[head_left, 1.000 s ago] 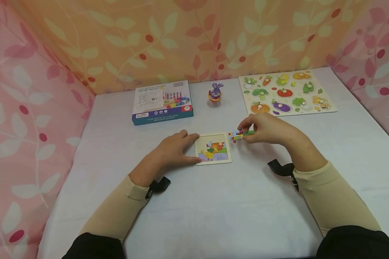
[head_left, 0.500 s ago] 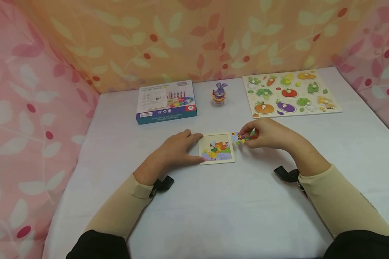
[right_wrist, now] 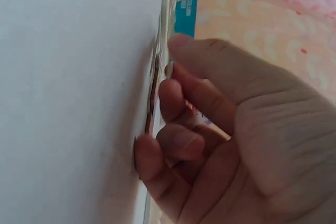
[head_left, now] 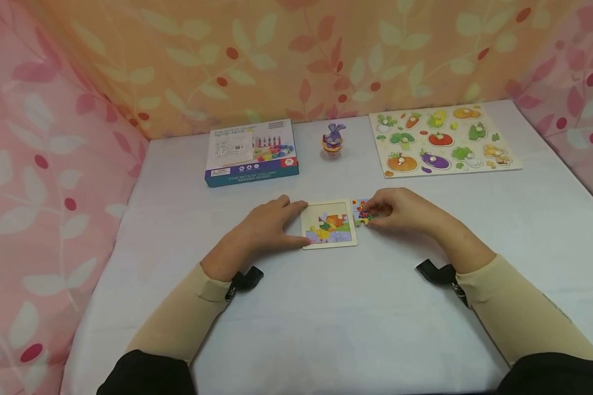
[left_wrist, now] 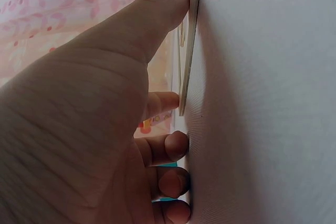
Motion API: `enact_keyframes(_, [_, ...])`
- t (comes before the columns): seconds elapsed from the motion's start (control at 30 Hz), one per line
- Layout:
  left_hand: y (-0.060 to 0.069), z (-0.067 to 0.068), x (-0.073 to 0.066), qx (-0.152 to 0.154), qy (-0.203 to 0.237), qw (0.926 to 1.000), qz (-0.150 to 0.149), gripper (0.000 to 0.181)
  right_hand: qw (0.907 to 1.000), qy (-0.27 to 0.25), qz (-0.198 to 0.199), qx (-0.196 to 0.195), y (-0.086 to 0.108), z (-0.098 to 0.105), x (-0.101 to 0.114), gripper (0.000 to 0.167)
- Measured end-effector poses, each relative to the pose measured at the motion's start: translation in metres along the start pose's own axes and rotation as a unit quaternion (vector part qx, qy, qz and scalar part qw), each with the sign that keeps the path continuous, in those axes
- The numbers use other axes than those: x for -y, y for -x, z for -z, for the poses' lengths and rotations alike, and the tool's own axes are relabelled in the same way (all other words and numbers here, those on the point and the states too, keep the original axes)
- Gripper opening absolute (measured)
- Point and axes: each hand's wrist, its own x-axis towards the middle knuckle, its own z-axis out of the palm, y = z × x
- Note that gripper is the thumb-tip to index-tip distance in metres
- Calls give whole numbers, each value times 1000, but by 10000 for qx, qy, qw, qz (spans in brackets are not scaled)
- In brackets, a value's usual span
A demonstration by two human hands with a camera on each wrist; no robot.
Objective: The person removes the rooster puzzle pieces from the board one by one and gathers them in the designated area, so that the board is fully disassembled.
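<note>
Tray frame (head_left: 321, 210) at the left hand's (head_left: 269, 226) grip: wood-like, matt, smooth. Puzzle piece (head_left: 359, 208) in the right hand's (head_left: 402, 211) pinch: thin, printed face, board-like. Beneath both grips: white cloth (head_left: 296, 318), matt, finely textured. Beyond left grip: box (head_left: 252, 153), printed card. Beyond right: vegetable board (head_left: 460, 137), wood-like, smooth. Between, farther: rabbit figure (head_left: 333, 138), plastic-looking.
</note>
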Motion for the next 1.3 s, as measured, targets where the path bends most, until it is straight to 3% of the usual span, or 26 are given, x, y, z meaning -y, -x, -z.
enact_keyframes(0.77, [2, 3, -1, 5, 191, 9997, -123, 94, 9955, 929, 75, -142, -1, -2, -1, 17])
enact_keyframes(1.03, [1, 4, -1, 33, 181, 9998, -89, 95, 9948, 981, 223, -153, -1, -1, 1, 13])
enact_keyframes(1.3, [1, 4, -2, 62, 166, 9998, -34, 95, 9970, 755, 10, -177, 0, 1, 2, 22])
